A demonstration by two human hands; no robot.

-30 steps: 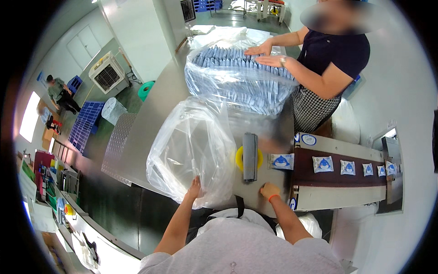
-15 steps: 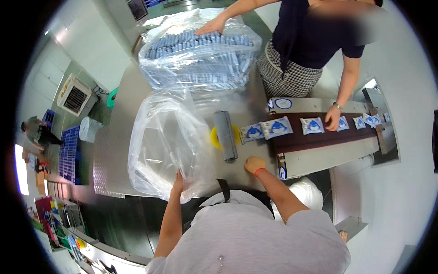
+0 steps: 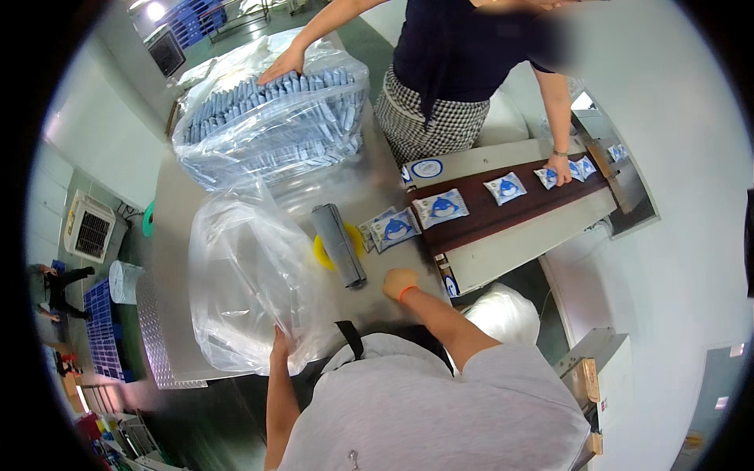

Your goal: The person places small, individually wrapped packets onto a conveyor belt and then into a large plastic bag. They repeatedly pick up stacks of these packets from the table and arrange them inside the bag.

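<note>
Compared with the view half a second earlier, both hands keep their places: the left hand [image 3: 279,343] stays at the near edge of the large, crumpled clear plastic bag [image 3: 247,290], and the right hand [image 3: 400,283] stays on the table beside the belt. Small white sachets with a blue picture [image 3: 441,207] lie spaced along the dark brown conveyor belt [image 3: 503,212], which runs rightward from the table; two more such sachets [image 3: 390,229] lie at its near end, just right of a grey, flat rectangular bar [image 3: 339,244] that rests across a yellow disc [image 3: 323,250]. A round blue-and-white label [image 3: 426,168] sits on the pale frame beside the belt. At the far end of the brushed, reflective metal table [image 3: 169,228] stands a bulging transparent sack filled with rows of blue-grey packets [image 3: 275,118]; a co-worker in a dark top [image 3: 463,55] rests one hand [image 3: 281,64] on it and the other hand [image 3: 558,168] on the belt. A white plastic-wrapped bundle [image 3: 503,314] lies below the belt, beside the right forearm. Left hand: fingers closed on the film of the clear bag at its lower rim, gripping it. Right hand: curled into a loose fist, knuckles up, resting on the table surface; it holds nothing that can be seen.
</note>
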